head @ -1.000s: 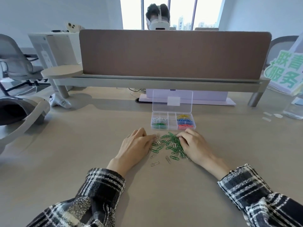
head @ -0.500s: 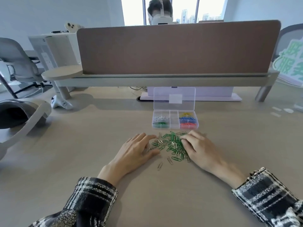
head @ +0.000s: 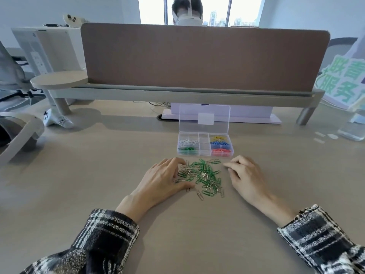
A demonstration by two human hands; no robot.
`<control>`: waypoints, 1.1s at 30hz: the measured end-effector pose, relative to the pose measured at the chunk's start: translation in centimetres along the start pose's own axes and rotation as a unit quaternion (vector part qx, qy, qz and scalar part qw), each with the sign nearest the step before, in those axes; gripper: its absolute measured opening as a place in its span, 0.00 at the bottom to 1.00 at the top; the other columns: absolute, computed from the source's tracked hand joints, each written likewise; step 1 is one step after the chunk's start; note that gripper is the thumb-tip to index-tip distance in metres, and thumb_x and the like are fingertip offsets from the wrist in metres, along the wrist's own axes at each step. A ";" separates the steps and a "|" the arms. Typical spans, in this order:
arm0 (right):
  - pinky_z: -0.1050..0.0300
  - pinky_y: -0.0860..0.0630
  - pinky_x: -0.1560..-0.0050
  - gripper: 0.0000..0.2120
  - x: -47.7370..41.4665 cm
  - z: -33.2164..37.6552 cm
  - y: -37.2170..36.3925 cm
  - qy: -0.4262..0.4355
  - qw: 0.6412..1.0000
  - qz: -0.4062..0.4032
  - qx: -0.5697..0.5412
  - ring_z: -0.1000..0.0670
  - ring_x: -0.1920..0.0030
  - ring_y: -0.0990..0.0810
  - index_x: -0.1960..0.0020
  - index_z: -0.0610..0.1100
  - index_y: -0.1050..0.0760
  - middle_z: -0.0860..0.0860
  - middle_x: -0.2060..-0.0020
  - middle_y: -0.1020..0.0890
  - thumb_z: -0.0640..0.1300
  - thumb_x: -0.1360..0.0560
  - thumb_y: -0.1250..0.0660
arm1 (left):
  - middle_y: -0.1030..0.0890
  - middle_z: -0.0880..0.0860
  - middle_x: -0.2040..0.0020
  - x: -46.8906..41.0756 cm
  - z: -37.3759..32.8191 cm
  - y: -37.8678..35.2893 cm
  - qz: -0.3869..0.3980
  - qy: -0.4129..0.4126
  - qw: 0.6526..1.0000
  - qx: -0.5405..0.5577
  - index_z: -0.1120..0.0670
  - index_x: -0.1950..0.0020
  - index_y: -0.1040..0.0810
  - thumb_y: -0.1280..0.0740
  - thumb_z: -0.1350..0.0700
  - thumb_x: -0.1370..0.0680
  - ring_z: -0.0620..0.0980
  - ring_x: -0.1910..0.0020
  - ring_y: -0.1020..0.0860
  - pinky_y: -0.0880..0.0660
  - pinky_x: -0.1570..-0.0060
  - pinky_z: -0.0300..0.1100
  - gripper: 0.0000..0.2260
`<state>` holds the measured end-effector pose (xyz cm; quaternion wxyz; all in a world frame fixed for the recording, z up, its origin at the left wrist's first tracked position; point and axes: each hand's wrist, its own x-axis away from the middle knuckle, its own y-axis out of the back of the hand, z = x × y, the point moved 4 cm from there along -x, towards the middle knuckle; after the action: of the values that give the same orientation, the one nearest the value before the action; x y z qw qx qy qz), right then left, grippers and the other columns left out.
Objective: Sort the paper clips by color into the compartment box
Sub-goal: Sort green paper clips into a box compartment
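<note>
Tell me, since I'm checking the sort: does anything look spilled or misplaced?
Nothing stands out. Loose green and silver paper clips lie piled on the table before the open compartment box; each filled compartment shows one color.

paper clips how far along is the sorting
Done: the box already holds yellow, blue and red clips on its right, silver and green clips on its left. In hand: the left hand touches the silver edge of the pile; the right hand rests beside it; whether either holds a clip is unclear. Left: that mixed green and silver pile on the table.
</note>
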<state>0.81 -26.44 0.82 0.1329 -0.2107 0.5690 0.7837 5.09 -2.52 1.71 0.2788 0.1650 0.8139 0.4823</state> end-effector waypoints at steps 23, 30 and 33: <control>0.62 0.29 0.54 0.04 -1.9 2.1 -0.2 -0.026 0.986 0.127 -0.106 0.58 0.55 0.25 0.58 0.49 0.20 0.58 0.57 0.22 0.48 0.25 0.30 | 0.23 0.40 0.55 1.0 1.4 0.5 -0.078 -0.058 0.995 0.026 0.48 0.53 0.18 0.33 0.48 0.22 0.37 0.55 0.30 0.25 0.60 0.38 0.06; 0.68 0.34 0.57 0.03 -2.2 1.7 0.6 -0.008 0.986 0.123 -0.108 0.60 0.55 0.26 0.54 0.48 0.23 0.59 0.58 0.22 0.46 0.23 0.33 | 0.21 0.40 0.55 0.2 2.1 0.5 -0.110 -0.018 0.993 0.038 0.48 0.53 0.18 0.33 0.51 0.21 0.39 0.52 0.28 0.25 0.59 0.40 0.05; 0.62 0.29 0.55 0.03 -2.6 1.0 1.5 -0.002 0.983 0.141 -0.115 0.59 0.56 0.25 0.54 0.47 0.20 0.57 0.58 0.21 0.46 0.24 0.31 | 0.21 0.40 0.53 0.3 2.1 0.3 -0.114 -0.020 0.993 0.019 0.48 0.50 0.18 0.34 0.51 0.21 0.39 0.51 0.28 0.24 0.59 0.41 0.05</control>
<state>2.27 -25.87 3.61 -0.0026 -0.1408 0.4984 0.8555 6.20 -0.75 1.07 0.3452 0.0860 0.8308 0.4282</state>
